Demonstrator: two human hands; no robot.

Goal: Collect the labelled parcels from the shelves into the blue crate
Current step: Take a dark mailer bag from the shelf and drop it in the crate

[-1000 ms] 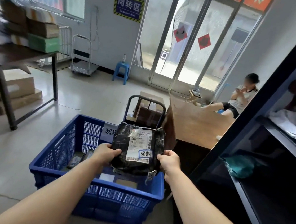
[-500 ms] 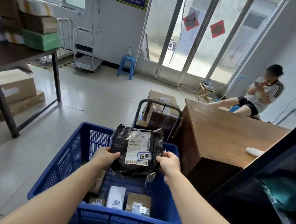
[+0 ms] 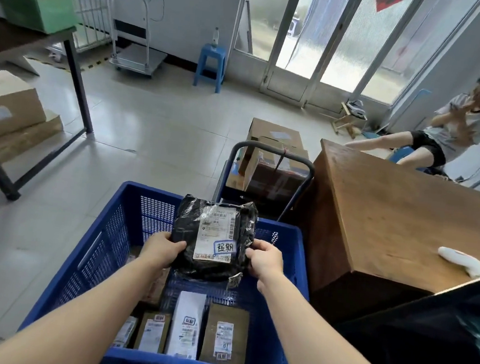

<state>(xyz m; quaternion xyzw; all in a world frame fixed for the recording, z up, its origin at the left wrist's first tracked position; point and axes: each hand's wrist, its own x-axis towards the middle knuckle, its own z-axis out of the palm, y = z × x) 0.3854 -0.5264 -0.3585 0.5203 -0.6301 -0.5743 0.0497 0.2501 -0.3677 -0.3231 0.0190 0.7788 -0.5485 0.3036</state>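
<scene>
Parcel (image 3: 212,239), black plastic with a white shipping label facing up, is held above the blue crate (image 3: 115,246). Left hand (image 3: 160,249) grips its left edge, right hand (image 3: 265,259) its right edge, fingers curled around the wrap. Four smaller labelled parcels (image 3: 186,333) lie on the crate floor.

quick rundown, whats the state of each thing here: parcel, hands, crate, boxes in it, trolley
black parcel: held above the crate, label facing up
left hand: grips the parcel's left edge
right hand: grips the parcel's right edge
blue crate: open-topped, partly filled
small boxes: lying in the crate's near end, labels up
trolley: loaded with cardboard boxes beyond the crate
</scene>
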